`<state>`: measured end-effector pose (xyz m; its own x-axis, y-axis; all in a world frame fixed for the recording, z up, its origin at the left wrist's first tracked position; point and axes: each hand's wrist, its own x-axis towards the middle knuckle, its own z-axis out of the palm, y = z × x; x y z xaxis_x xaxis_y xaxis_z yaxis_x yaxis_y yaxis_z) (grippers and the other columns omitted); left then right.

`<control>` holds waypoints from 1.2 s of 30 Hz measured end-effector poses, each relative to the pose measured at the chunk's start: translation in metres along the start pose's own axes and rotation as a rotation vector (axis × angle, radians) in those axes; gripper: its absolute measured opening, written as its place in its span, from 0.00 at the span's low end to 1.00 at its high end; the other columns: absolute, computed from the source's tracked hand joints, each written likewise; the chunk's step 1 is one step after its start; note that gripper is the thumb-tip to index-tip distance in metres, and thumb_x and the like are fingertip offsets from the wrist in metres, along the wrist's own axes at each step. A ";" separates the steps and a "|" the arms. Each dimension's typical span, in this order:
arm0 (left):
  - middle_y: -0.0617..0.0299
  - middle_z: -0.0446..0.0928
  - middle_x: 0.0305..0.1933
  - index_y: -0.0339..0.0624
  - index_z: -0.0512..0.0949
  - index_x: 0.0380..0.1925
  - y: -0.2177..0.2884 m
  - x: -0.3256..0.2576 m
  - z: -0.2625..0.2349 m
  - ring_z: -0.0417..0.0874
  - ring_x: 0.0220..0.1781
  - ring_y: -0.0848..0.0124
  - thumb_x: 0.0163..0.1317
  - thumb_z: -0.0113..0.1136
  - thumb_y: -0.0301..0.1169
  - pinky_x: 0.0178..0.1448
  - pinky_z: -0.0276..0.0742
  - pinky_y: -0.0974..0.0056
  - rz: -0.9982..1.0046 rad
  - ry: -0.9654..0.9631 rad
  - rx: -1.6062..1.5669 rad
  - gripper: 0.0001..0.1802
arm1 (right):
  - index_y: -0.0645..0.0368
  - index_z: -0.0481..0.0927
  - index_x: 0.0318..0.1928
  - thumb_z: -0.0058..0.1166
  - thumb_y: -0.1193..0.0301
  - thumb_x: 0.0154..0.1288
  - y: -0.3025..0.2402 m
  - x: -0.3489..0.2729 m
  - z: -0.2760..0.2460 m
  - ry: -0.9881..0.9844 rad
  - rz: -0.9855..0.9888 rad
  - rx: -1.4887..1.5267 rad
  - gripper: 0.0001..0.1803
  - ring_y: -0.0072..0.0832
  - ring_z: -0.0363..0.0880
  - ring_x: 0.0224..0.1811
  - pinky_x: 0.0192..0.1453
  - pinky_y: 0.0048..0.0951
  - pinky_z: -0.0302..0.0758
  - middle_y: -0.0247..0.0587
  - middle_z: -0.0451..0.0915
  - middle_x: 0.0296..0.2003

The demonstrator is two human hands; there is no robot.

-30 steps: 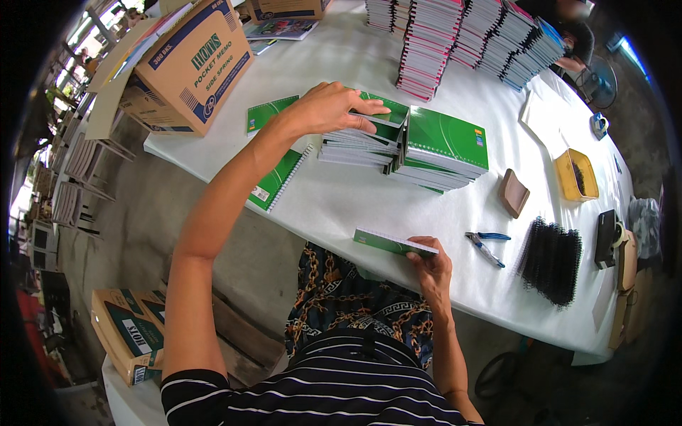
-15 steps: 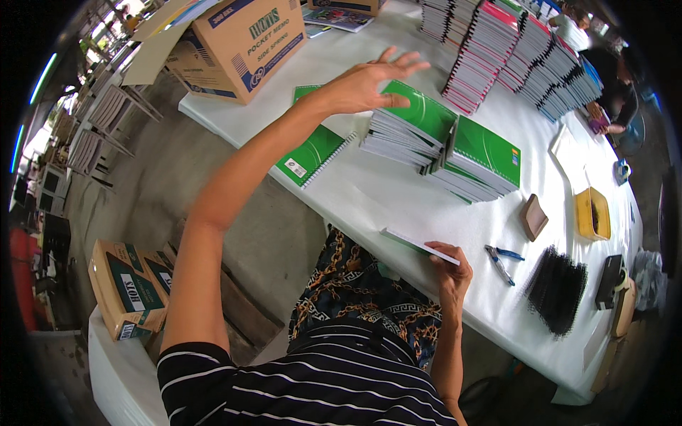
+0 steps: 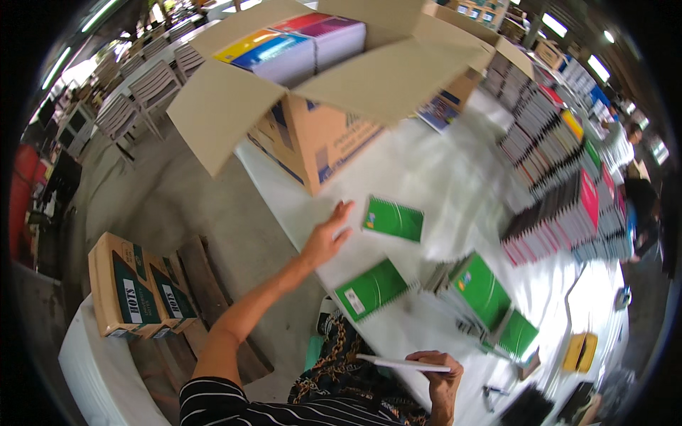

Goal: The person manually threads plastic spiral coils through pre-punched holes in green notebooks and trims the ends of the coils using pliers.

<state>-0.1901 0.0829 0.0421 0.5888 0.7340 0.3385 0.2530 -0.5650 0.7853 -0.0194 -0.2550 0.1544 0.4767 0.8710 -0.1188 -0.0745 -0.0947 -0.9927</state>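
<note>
My left hand (image 3: 327,236) reaches out over the table's left edge, its fingers stretched and apart, with nothing in it. Just to its right a small green spiral notebook (image 3: 395,219) lies flat. Nearer to me lies another green notebook (image 3: 371,290), with a white label at one corner. My right hand (image 3: 442,376), low over the front edge, is closed on a thin notebook (image 3: 401,364), seen almost edge-on. Beyond that hand stand two adjoining piles of green notebooks (image 3: 482,290).
An open carton (image 3: 312,145) of colourful notebooks stands at the far left, its flaps spread. Tall notebook stacks (image 3: 558,216) line the right. Near them are a yellow tray (image 3: 580,353), pliers (image 3: 491,397) and black wire coils (image 3: 527,407). Wrapped packages (image 3: 142,284) stand at lower left.
My view has swung up and left, bringing the open carton fully in. My left hand has moved from above the green piles to beside the loose notebook. My right hand keeps its notebook.
</note>
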 end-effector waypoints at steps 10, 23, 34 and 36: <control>0.47 0.66 0.69 0.40 0.67 0.65 0.019 0.003 -0.004 0.64 0.72 0.46 0.61 0.62 0.29 0.73 0.64 0.51 0.046 -0.118 0.090 0.31 | 0.65 0.85 0.37 0.59 0.65 0.64 -0.110 0.108 0.063 -0.238 0.219 0.031 0.13 0.38 0.84 0.45 0.50 0.35 0.80 0.52 0.86 0.40; 0.48 0.68 0.68 0.39 0.67 0.65 0.003 -0.058 -0.011 0.69 0.70 0.51 0.65 0.60 0.32 0.70 0.67 0.53 -0.288 -0.429 -0.339 0.29 | 0.65 0.84 0.37 0.62 0.80 0.57 -0.104 0.148 0.054 0.072 0.572 -0.190 0.06 0.34 0.85 0.41 0.48 0.32 0.81 0.48 0.86 0.37; 0.51 0.67 0.71 0.40 0.64 0.68 0.011 -0.070 -0.036 0.70 0.70 0.57 0.68 0.57 0.33 0.70 0.68 0.56 -0.283 -0.478 -0.248 0.30 | 0.63 0.83 0.39 0.62 0.81 0.58 -0.096 0.149 0.066 0.011 0.489 -0.223 0.07 0.32 0.85 0.39 0.47 0.28 0.80 0.43 0.86 0.35; 0.51 0.66 0.71 0.40 0.63 0.69 0.015 -0.068 -0.039 0.70 0.70 0.58 0.69 0.56 0.34 0.69 0.68 0.57 -0.264 -0.486 -0.224 0.30 | 0.63 0.83 0.39 0.62 0.81 0.58 -0.095 0.146 0.064 -0.015 0.435 -0.221 0.08 0.31 0.85 0.38 0.47 0.28 0.80 0.43 0.86 0.35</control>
<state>-0.2564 0.0394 0.0511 0.8252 0.5523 -0.1183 0.3020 -0.2545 0.9187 0.0008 -0.0878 0.2327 0.4302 0.7347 -0.5245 -0.0752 -0.5499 -0.8319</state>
